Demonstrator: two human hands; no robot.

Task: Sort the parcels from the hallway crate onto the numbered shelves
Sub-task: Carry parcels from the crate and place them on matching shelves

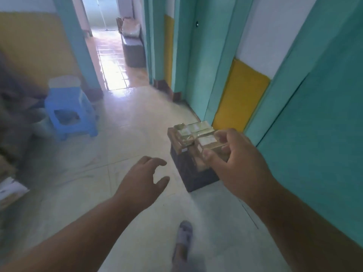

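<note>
On a pale tiled floor (137,122) in a hallway w/ teal walls (314,134) and yellow padded panels (241,95) on the right side, a dark crate (193,169) sits close to the right wall, near the base of the nearer yellow panel. It's packed to the top w/ small brown parcels (188,132) wrapped in shiny tape, white labels facing up. Left of the hall stands a blue plastic stool (68,108), well apart from the crate; beyond it a yellow wall section and some blurred dark stuff at the left edge, can't tell what. Further back, thru a doorway, an orange-brown tiled floor catches bright light, and a grey box (133,50) stands against the right wall there w/ a bag or parcel on top, too blurred to say which. Bottom centre, one foot in a grey slipper (184,236) is on the floor. Both arms are bare and stretched fwd. The right hand (237,163) is over the crate's near-right corner, thumb and fingers curled round one parcel (212,144), pinching it at its near end; the parcel sits level w/ the others at the top of the crate, can't tell if it's lifted clear. The left hand (143,179) hovers lower and left of the crate, apart from it, palm down, fingers loosely spread and lightly bent, holding nothing.
</note>
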